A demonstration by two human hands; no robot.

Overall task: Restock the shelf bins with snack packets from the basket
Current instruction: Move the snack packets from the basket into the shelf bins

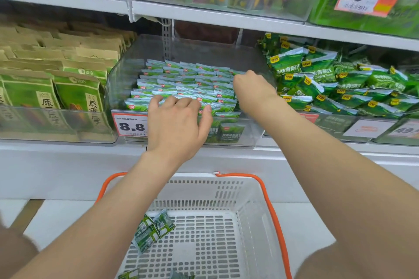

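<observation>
My left hand (176, 124) lies flat over the front lip of the clear bin (249, 131), fingers straight and spread, pressing down on the nearest row of green-pea packets (186, 81). My right hand (251, 90) reaches deeper, against the bin's right wall, fingers curled downward – I cannot tell whether they pinch a packet or hold nothing.

To do this step well I would, I think, brace the front rows with the flat hand so nothing tips out over the lip, and use the other hand to seat each packet upright, label facing front, in line with the rows already standing. Pushing gently toward the back of the bin should open room in front.

Counts: two hands in the bin, one white basket (226, 179) straight below the bin, with two orange handles. Inside it a cluster of loose packets (154, 229) – three or four, overlapping – plus two more cut off at the lower edge of view. The bin's rows look like eight or nine deep; too tightly packed to count singly. One price tag (130, 125) on the bin's front, and one neighbouring bin on each side of it.
</observation>
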